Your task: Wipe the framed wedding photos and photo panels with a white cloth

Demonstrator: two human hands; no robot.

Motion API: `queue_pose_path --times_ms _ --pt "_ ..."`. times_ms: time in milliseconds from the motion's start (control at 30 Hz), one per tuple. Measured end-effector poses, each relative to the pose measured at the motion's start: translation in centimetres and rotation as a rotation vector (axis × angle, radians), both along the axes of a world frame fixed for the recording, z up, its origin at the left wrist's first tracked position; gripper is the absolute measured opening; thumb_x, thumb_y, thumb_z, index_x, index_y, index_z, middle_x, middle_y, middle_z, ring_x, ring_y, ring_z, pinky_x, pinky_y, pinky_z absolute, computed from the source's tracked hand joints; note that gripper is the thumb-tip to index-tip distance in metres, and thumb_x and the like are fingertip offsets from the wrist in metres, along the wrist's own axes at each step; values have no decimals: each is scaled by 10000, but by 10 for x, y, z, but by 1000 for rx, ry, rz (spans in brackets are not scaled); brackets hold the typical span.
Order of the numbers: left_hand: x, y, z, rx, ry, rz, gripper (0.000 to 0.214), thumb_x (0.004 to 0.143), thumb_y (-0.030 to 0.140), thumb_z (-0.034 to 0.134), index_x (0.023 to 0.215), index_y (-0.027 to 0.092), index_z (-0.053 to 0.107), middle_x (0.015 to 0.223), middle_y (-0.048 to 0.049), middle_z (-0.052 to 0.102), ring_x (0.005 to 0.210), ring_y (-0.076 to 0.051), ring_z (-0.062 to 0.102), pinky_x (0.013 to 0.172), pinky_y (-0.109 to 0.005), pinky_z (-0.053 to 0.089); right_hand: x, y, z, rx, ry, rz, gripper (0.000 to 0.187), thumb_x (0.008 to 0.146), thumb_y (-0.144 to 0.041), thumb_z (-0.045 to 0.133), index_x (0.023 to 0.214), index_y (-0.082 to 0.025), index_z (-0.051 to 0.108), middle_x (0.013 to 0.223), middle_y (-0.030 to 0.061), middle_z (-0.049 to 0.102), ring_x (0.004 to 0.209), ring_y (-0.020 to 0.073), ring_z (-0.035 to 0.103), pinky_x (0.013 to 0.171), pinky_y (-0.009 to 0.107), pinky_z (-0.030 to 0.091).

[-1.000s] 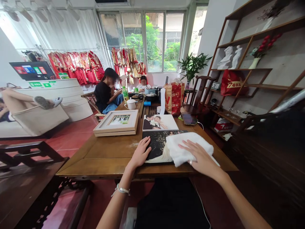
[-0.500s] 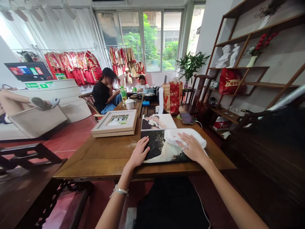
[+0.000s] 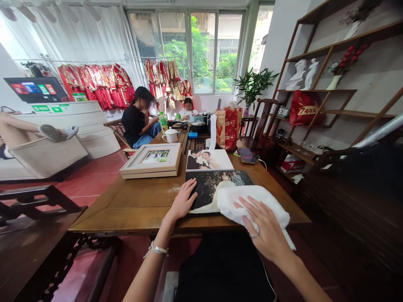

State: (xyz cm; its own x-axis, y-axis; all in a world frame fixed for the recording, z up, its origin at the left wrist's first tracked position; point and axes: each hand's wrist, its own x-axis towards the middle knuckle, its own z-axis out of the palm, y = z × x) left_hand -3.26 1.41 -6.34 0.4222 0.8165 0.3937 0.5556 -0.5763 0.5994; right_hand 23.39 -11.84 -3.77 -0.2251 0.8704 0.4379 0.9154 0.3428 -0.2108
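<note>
A dark wedding photo print (image 3: pixel 217 184) lies flat near the front edge of the wooden table (image 3: pixel 141 205). My left hand (image 3: pixel 182 203) rests open on the print's left edge, fingers flat. My right hand (image 3: pixel 266 228) presses flat, fingers spread, on a white cloth (image 3: pixel 252 203) that covers the print's near right corner and hangs over the table edge. A second photo print (image 3: pixel 209 159) lies just beyond the dark one.
A stack of light wooden picture frames (image 3: pixel 153 159) sits at the table's left. Further back are a phone (image 3: pixel 248 156), a red paper bag (image 3: pixel 228 128), a white teapot (image 3: pixel 171 135) and two seated people (image 3: pixel 138 121). Shelves (image 3: pixel 317 96) line the right wall.
My right hand has drawn the white cloth from the print's far right part back toward me to the near right corner. The left hand has stayed on the print's left edge.
</note>
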Motion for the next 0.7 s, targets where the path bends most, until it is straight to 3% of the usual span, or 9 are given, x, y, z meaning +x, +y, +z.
queue_pose_path --times_ms 200,367,500,600,700 --pt "1 -1 2 -9 14 2 428 888 273 402 1304 179 428 1405 -90 379 1326 -206 268 1107 -431 210 -3 70 5 11 13 -101 395 909 -387 345 1151 -209 601 1262 38 568 1220 272 427 1015 468 307" --pt "0 -1 2 -5 15 -7 427 891 276 404 1313 215 414 1410 -71 376 1326 -207 270 1102 -449 214 -3 116 9 -68 5 -203 470 848 -474 438 1188 -181 578 1302 88 527 1228 312 410 984 481 340" --pt "0 0 1 -3 8 -6 426 887 272 407 1310 220 417 1409 -69 378 1324 -203 274 1102 -448 214 6 107 10 -80 -31 -121 486 802 -330 501 1260 -168 511 1318 98 509 1222 305 428 978 457 362" --pt "0 0 1 -6 8 -1 429 885 271 402 1307 200 424 1409 -80 375 1323 -202 274 1104 -440 214 8 77 9 -64 4 -90 452 820 -273 445 1248 -147 519 1245 107 574 1173 284 490 966 429 386" --pt "0 0 1 -6 5 2 431 883 267 401 1305 182 429 1406 -88 379 1324 -203 272 1106 -434 211 2 38 6 -48 9 -6 483 809 -258 447 1282 -166 480 1273 78 555 1204 275 460 979 435 374"
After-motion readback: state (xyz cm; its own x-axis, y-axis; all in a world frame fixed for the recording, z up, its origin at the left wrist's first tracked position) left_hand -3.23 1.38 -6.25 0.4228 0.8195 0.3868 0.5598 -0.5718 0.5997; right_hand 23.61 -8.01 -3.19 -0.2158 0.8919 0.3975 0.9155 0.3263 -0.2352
